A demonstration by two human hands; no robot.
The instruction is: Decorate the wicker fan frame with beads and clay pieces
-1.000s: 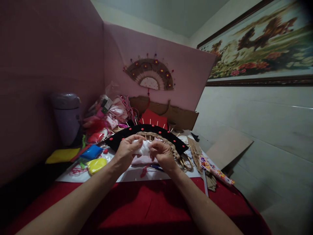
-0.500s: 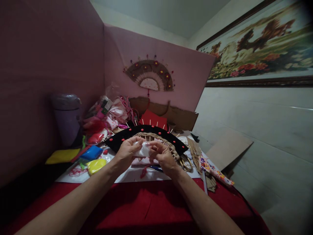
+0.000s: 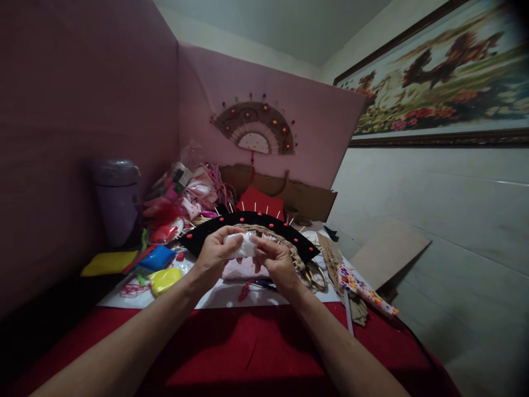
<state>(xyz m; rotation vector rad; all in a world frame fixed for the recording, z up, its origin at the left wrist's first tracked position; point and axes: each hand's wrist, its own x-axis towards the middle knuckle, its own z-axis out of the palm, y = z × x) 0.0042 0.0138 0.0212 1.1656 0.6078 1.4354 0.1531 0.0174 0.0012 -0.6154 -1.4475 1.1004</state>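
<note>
A small white packet [image 3: 243,245] is held between both hands, in front of a black fan-shaped piece [image 3: 215,227] with red dots and pale sticks along its upper edge. My left hand [image 3: 217,253] grips the packet's left side, fingers closed. The fingers of my right hand [image 3: 278,262] pinch its right side. Behind the hands, a braided tan band [image 3: 291,248] curves along the fan's inner edge. Pale pink cloth [image 3: 239,269] lies beneath the hands.
Yellow [image 3: 165,280] and blue packets [image 3: 156,257] lie at the left, near a purple container [image 3: 118,209]. Gold-handled scissors [image 3: 316,275], cardboard strips [image 3: 329,251] and a flowered strip [image 3: 367,292] lie at the right. A finished fan [image 3: 254,127] hangs behind.
The white packet appears stretched wider and flatter between my hands. My right fingers have shifted along its right edge.
</note>
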